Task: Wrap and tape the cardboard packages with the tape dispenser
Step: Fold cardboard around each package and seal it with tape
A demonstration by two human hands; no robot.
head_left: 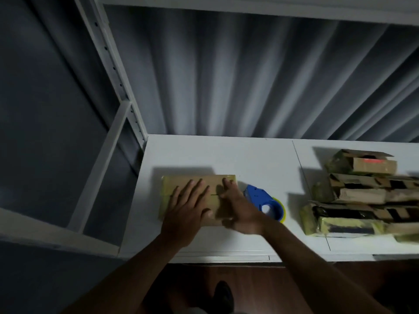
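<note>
A flat cardboard package (174, 184) with yellowish tape along its edges lies on the white table (226, 155). My left hand (190, 207) lies flat on top of it with the fingers spread. My right hand (235, 205) rests on the package's right part, fingers stretched forward over the top. Just right of that hand, a blue tape dispenser (264, 200) holding a yellow roll lies on the table, untouched.
Several taped cardboard packages (362, 196) are piled at the table's right end. A white shelf frame (118, 91) rises at the left, and a grey curtain (249, 82) hangs behind the table. The table's front edge runs just above a dark wooden floor (294, 286).
</note>
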